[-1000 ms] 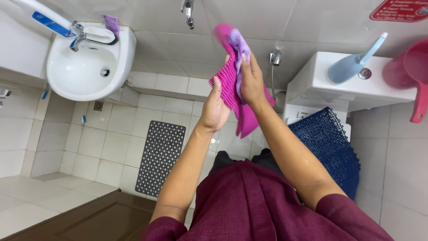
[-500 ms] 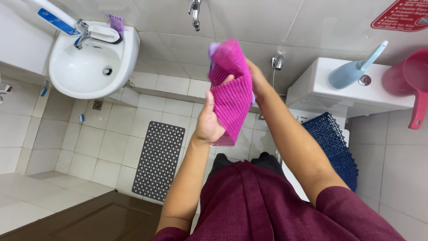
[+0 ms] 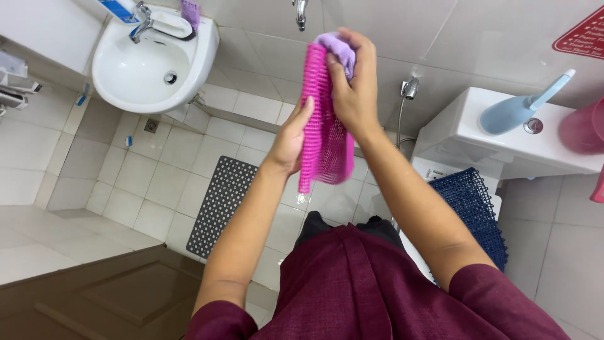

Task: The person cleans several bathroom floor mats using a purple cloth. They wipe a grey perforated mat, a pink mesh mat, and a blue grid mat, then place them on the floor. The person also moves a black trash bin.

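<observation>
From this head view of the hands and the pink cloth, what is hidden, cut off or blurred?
- Right hand: its palm and the top of the pink mesh cloth are hidden by its own fingers.
- Left hand: its fingertips are behind the cloth.
- Pink bucket: cut off by the right edge.
- Lower edge of the cloth: motion-blurred.

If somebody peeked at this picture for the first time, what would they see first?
Most likely the bright pink mesh cloth hanging in the middle, gripped at its top by the right hand while the left hand presses its side. After that, the white sink at upper left and the blue mat at right.
</observation>
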